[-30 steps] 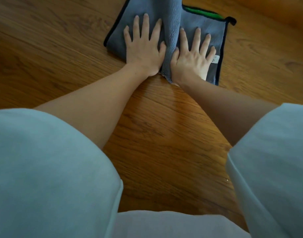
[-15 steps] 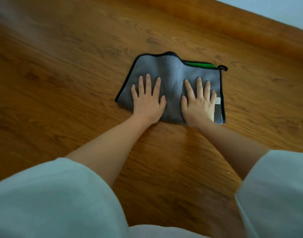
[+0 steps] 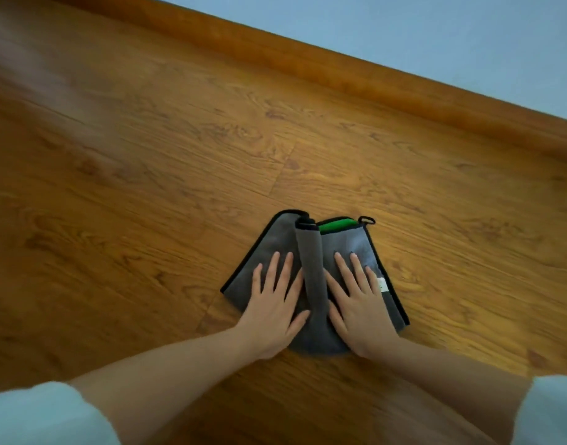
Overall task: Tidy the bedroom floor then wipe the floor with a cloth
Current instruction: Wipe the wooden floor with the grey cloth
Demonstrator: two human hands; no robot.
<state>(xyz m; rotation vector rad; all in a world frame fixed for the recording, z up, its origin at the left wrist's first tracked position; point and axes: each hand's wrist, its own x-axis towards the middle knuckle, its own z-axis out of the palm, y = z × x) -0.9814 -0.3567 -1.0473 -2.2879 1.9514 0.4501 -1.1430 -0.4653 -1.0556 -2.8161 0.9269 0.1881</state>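
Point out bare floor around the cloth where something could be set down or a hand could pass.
Bare wood floor spans left of the grey cloth; another patch lies between the cloth's far edge and the skirting board, and another right of its black trim. Crowded: the left hand and right hand press flat on the cloth, a raised fold between them.

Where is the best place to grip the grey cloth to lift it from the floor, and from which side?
Probably the raised fold of the grey cloth, pinched from above. It stands up between the left hand and right hand; the rest lies flat.
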